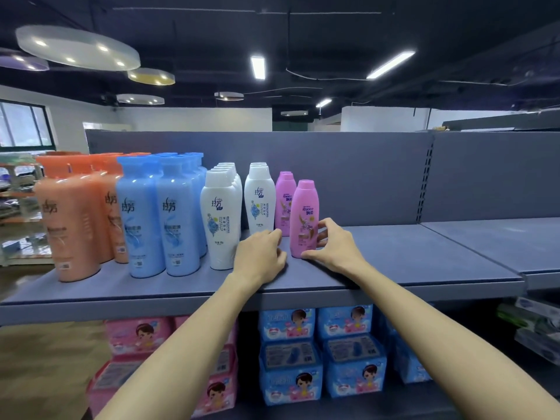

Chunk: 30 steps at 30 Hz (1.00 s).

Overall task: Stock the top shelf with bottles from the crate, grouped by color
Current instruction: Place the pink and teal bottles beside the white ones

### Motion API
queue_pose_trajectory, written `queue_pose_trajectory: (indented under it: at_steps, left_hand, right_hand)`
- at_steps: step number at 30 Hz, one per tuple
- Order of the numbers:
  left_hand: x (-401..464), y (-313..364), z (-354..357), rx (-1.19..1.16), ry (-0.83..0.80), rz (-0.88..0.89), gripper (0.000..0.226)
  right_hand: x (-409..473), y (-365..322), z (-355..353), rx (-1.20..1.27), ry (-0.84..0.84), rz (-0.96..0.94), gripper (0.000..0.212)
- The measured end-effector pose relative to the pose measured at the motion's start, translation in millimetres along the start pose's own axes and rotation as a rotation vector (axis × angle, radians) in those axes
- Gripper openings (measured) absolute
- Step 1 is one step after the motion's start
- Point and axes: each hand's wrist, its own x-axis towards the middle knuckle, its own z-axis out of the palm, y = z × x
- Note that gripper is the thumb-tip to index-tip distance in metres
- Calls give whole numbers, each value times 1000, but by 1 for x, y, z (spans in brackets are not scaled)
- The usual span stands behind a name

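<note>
Fingers (321, 234) of the right hand (335, 248) curl loosely against the front pink bottle (304, 218), thumb low at its base, apparently nudging it into line near the top shelf's (424, 262) front edge. The left hand (262, 253) rests beside it on the shelf, fingers curled in, holding nothing as far as can be seen. Stock runs by colour from the left end: orange bottles (75, 222), blue bottles (145, 219), two files of white bottles (219, 216), then pink. At least two pink bottles show, the second (284, 201) behind; other rows overlap too much to count. The crate is out of view. The shelf's right stretch awaits stock.
</note>
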Motion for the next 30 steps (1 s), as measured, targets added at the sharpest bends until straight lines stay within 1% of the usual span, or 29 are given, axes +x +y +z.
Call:
queue_pose_trajectory:
  at_steps: [6,12,18,22,30]
  left_hand:
    - [18,-7,16,-1,10,-26,19]
    - [27,-13,28,2,27,-2,17]
    - [28,-15,32,-18,42,-16,16]
    - [28,-16,34,-16,47,-22,15]
    - [27,-13,30,-11,45,-41,14]
  right_hand:
    - [36,5,19,-36,4,24,56]
    - [67,7,38,-21,0,71,54]
    - [77,20,49,11,39,101,47]
    - [81,23,51,8,35,93,48]
    - [81,23,52,-29,41,61,43]
